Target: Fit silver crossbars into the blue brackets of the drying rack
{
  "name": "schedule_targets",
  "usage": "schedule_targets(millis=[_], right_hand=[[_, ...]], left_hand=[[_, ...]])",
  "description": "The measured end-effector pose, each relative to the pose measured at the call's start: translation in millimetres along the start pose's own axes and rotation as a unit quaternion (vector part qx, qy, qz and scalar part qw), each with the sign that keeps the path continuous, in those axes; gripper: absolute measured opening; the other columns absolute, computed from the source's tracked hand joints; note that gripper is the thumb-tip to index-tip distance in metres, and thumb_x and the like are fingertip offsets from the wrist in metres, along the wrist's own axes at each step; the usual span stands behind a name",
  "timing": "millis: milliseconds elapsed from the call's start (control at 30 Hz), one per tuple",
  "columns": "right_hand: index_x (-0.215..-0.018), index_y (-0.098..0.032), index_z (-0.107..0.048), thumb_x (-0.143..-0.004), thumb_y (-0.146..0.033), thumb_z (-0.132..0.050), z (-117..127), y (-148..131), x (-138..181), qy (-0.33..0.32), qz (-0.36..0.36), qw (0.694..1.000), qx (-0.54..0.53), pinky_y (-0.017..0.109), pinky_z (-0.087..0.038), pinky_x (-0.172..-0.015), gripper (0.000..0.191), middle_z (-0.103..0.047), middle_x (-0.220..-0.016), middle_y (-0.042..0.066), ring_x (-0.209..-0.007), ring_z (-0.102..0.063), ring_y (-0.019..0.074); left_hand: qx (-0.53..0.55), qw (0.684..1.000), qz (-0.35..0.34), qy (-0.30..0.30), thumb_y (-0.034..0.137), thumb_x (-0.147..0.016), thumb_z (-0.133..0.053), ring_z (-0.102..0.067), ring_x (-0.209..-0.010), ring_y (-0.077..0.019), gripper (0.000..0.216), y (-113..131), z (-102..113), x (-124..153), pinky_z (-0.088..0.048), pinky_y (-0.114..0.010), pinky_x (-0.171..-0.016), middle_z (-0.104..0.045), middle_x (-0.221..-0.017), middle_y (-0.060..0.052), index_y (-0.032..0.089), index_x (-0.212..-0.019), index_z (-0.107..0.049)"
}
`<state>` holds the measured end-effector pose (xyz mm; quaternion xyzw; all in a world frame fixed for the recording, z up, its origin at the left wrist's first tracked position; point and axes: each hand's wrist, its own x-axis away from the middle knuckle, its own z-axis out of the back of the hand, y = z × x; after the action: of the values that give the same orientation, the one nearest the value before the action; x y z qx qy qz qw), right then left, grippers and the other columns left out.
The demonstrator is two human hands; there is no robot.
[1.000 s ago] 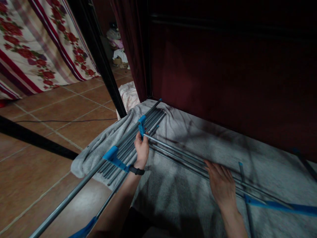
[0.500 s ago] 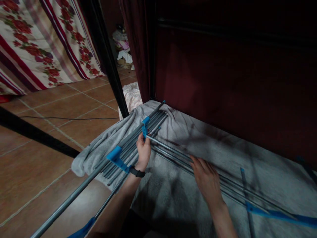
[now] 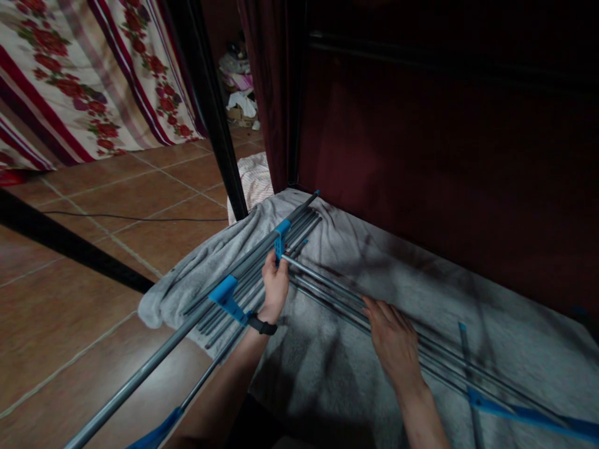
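My left hand (image 3: 276,284), wearing a black wristband (image 3: 262,325), pinches the lower end of a blue plastic connector (image 3: 281,236). This connector sits on a long grey metal pole (image 3: 187,325), and one end of a thin metal tube (image 3: 322,278) meets it by my fingertips. My right hand (image 3: 393,343) is closed over that tube farther along, palm down; its fingertips are partly hidden. Other thin tubes run below and parallel to it. A second blue connector (image 3: 227,298) is on the pole, nearer my left forearm.
Several loose metal tubes (image 3: 219,330) lie under the pole on a grey blanket (image 3: 337,374). A long blue plastic piece (image 3: 528,408) crosses the tubes at the right. Black metal posts (image 3: 219,131) frame the left side, with a dark red panel (image 3: 421,156) behind and tiled floor (image 3: 93,262) beyond.
The view has shifted slightly, so most things appear a little farther right. Both hands keep their holds on the connector and the tube.
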<state>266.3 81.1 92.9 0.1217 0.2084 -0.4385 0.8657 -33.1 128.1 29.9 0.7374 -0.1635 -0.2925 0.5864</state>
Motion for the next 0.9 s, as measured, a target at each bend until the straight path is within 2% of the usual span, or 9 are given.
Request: schedule_targets(millis=[167, 367, 700, 800, 900], right_hand=[[-0.128, -0.020, -0.070, -0.109, -0.019, -0.050, 1, -1, -1, -0.004, -0.002, 1.000, 0.002, 0.037, -0.055, -0.084, 0.027, -0.079, -0.104, 0.007, -0.091, -0.073, 0.0218], [-0.126, -0.020, -0.070, -0.109, -0.019, -0.050, 3, -2, -3, -0.011, -0.006, 1.000, 0.000, 0.036, -0.054, -0.083, 0.027, -0.079, -0.104, 0.007, -0.091, -0.073, 0.0211], [-0.128, -0.021, -0.068, -0.110, -0.021, -0.048, 3, -4, -5, -0.015, -0.008, 1.000, 0.004, 0.038, -0.053, -0.086, 0.027, -0.078, -0.105, 0.007, -0.089, -0.072, 0.0218], [-0.140, -0.018, -0.062, -0.111, -0.025, -0.050, 1, -5, -3, 0.016, -0.009, 1.000, -0.013, 0.042, -0.053, -0.095, 0.033, -0.078, -0.116, 0.010, -0.101, -0.072, 0.0244], [-0.148, -0.020, -0.057, -0.111, -0.027, -0.050, -1, -4, 13, 0.093, -0.044, 0.994, -0.045, 0.045, -0.051, -0.104, 0.038, -0.073, -0.135, 0.014, -0.118, -0.069, 0.0269]], left_hand=[[0.007, 1.000, -0.005, -0.002, 0.038, -0.085, -0.073, -0.068, -0.093, -0.0228, 0.020, 0, 0, -1, -0.053, -0.036, -0.096, -0.074, -0.094, -0.004, 0.022, -0.098, -0.074], [0.008, 1.000, 0.001, -0.011, 0.038, -0.084, -0.075, -0.070, -0.097, -0.0248, 0.023, 1, 2, -1, -0.052, -0.039, -0.100, -0.078, -0.099, -0.006, 0.022, -0.101, -0.076], [-0.011, 1.000, 0.001, -0.014, 0.031, -0.084, -0.074, -0.070, -0.091, -0.0231, 0.015, 7, 3, -2, -0.055, -0.037, -0.094, -0.076, -0.092, -0.004, 0.023, -0.097, -0.075], [-0.029, 0.999, -0.010, -0.015, 0.032, -0.086, -0.072, -0.069, -0.089, -0.0237, 0.013, 9, 3, -1, -0.056, -0.038, -0.092, -0.077, -0.091, -0.004, 0.023, -0.096, -0.075], [-0.030, 0.999, -0.021, -0.012, 0.034, -0.086, -0.071, -0.071, -0.092, -0.0244, 0.016, 10, 3, -1, -0.056, -0.038, -0.094, -0.077, -0.094, -0.005, 0.023, -0.097, -0.075]])
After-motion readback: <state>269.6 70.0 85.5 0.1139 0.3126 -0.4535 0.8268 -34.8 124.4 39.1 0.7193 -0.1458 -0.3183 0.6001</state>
